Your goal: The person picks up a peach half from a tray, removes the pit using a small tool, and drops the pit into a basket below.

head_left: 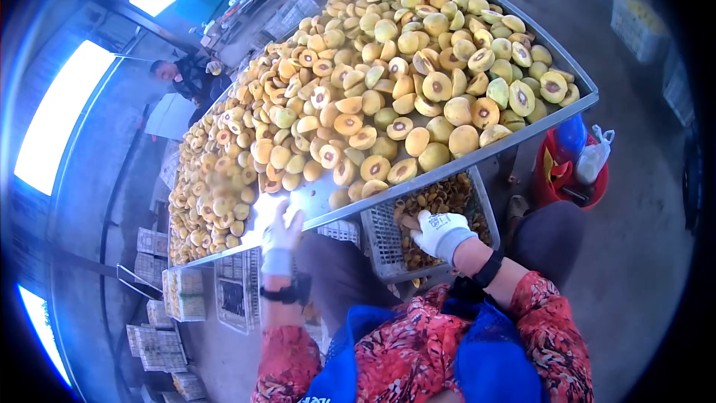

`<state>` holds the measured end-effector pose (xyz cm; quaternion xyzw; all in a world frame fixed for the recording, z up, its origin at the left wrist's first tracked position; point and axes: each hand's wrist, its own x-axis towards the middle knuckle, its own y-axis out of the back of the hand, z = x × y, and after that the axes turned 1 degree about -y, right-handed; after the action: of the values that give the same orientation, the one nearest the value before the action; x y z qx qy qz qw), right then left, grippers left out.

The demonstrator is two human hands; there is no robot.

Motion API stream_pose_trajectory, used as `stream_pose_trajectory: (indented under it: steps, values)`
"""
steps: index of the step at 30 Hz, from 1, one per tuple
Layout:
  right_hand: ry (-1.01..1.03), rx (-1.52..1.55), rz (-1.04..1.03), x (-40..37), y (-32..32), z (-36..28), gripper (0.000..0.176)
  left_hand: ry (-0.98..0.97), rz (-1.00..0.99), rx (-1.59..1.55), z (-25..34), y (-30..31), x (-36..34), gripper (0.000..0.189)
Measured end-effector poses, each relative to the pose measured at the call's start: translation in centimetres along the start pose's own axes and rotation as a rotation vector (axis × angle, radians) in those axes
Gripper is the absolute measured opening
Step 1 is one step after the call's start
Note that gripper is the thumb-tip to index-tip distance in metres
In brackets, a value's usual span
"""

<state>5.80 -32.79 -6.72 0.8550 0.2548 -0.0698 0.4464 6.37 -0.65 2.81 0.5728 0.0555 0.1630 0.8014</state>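
Note:
Halved yellow peaches, many with the brown stone cavity showing, lie heaped on a metal-rimmed table. My left hand, in a white glove, reaches over the near rim onto a bare, glaring patch of the tabletop. Its fingers look stretched out and apart, with nothing visible in them. Below the rim, my right hand, also gloved, is closed around a small brownish piece that I cannot make out. It is above a grey plastic crate holding brown and yellow fruit scraps.
A red bucket with a blue item and a white plastic bag stands at the right. Crates are on the floor at the left, more at the far right. Another person is beyond the table at the left.

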Motion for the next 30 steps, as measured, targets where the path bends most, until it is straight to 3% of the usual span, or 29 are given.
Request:
stream_pose_trajectory:
  steps: [4,6,8,12,13,14,16,17,18,20,22,24,26,27,29,30]
  values:
    - [-0.054,0.127,0.009,0.5,-0.1,0.6,0.043,-0.222,-0.364,0.244,4.2,-5.9,4.8,0.065]
    - [-0.106,0.075,-0.008,0.6,1.1,0.6,0.044,-0.166,-0.445,0.210,6.1,-6.8,6.1,0.069]
    - [-0.091,0.167,0.113,0.3,2.1,0.2,0.044,-0.055,-0.548,0.433,7.2,-6.9,6.6,0.075]
    - [0.008,-0.028,0.143,0.5,0.6,2.1,0.038,-0.069,-0.507,0.291,4.5,-8.3,7.4,0.072]
    - [-0.009,-0.043,0.119,0.1,0.7,2.0,0.033,-0.122,-0.379,0.314,3.6,-8.9,7.2,0.064]
    - [-0.013,-0.041,0.122,-0.4,1.6,1.4,0.033,-0.127,-0.381,0.315,2.7,-9.2,7.2,0.064]
    - [-0.155,-0.037,-0.016,-0.9,3.0,0.7,0.036,-0.065,-0.259,0.144,0.8,-9.3,7.2,0.062]
    - [0.009,-0.072,0.125,-0.9,1.6,2.1,0.040,-0.038,-0.189,0.059,0.9,-8.4,6.5,0.059]
    - [-0.123,-0.054,0.000,-0.1,1.2,2.4,0.046,-0.057,-0.102,-0.049,-0.7,-8.9,6.8,0.052]
    - [-0.093,0.130,0.064,-0.7,1.0,2.1,0.052,-0.142,0.084,-0.381,-2.9,-9.2,6.6,0.044]
    - [-0.077,0.286,0.064,0.9,-0.9,3.3,0.059,0.057,-0.082,-0.873,0.6,-5.7,3.0,0.033]
    - [-0.325,1.010,-0.478,0.9,-0.6,2.6,0.061,0.071,-0.279,-1.473,1.6,-4.5,0.5,0.039]
    - [-0.205,1.065,-0.450,0.4,-0.8,1.3,0.067,0.128,-0.441,-1.818,4.0,-3.3,-2.2,0.048]
    - [-0.166,1.059,-0.476,0.4,-0.6,1.2,0.066,0.158,-0.445,-1.910,4.0,-3.8,-2.7,0.058]
    - [-0.132,1.047,-0.521,0.1,-1.3,0.6,0.064,0.172,-0.468,-1.956,4.1,-4.2,-4.2,0.059]
    - [-0.002,0.823,-0.195,-0.2,-1.9,-0.1,0.060,0.158,-0.485,-1.946,4.3,-4.4,-4.2,0.060]
